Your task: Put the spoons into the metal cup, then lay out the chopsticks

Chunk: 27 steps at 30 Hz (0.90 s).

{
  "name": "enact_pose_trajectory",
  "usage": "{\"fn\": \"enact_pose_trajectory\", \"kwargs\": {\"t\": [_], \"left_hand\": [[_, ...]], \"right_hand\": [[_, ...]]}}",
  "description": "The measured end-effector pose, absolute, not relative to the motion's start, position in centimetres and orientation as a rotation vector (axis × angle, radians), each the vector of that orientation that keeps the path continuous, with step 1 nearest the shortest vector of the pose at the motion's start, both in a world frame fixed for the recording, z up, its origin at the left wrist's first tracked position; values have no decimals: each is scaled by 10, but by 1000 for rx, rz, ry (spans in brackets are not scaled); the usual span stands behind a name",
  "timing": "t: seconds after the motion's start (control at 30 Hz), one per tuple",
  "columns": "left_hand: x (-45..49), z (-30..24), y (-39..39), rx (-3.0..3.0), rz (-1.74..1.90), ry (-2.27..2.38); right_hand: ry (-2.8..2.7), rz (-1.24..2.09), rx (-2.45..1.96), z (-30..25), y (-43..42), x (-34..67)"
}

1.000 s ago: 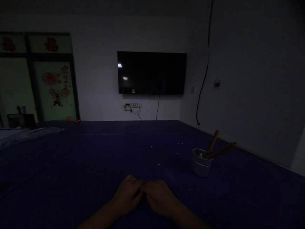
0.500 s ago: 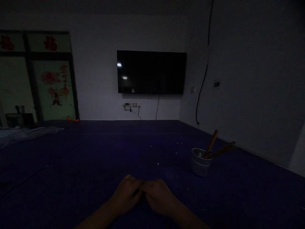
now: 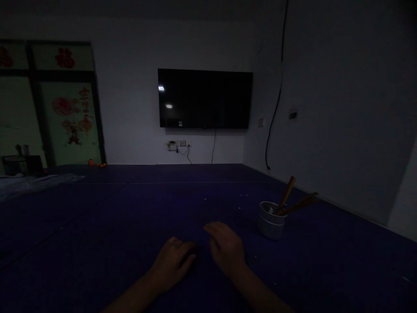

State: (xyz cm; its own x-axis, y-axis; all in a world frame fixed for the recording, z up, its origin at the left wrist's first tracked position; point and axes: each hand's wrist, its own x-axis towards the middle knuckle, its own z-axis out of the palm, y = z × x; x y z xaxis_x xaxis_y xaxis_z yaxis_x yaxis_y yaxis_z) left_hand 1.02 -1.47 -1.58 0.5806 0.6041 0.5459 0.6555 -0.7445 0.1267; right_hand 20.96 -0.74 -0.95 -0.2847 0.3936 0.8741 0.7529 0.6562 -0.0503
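My left hand (image 3: 170, 266) rests low over the dark blue tabletop, its fingers curled and its thumb below them. A small dark shape (image 3: 196, 248) shows at its fingertips, too dim to name. My right hand (image 3: 227, 247) is lifted a little to the right, apart from the left. Its fingers are bent and point left, the thumb is separate from them, and nothing shows between them. To its right stands a grey metal cup (image 3: 271, 227), not touched by either hand. Wooden-handled tools (image 3: 287, 192) lean out of the cup, their lower ends hidden inside.
Tiny white scraps (image 3: 239, 208) lie scattered on the blue table (image 3: 137, 213). Clear plastic sheeting (image 3: 61, 181) and a dark holder (image 3: 24, 165) are at the far left, with small orange items (image 3: 101, 165) nearby. A television (image 3: 206, 99) hangs on the back wall; a loose cable (image 3: 276, 108) runs down the right wall.
Both hands were together at the fingertips. My right hand has come away, moving up and to the right, with its fingers loosened. The left has stayed nearly in place.
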Motion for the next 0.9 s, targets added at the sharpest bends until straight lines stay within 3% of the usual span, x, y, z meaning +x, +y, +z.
{"fn": "enact_pose_trajectory", "kwargs": {"t": [0.13,0.27,0.9], "left_hand": [[9,-17,-14,-2676,-930,-1090],[9,-18,-14,-2671,-928,-1086],[9,-19,-12,-2629,-941,-1150]], "right_hand": [[-1328,-760,-1083,15,-4,233],[-993,-850,-1280,29,2,258],[-736,-453,-1658,-5,34,308]]}}
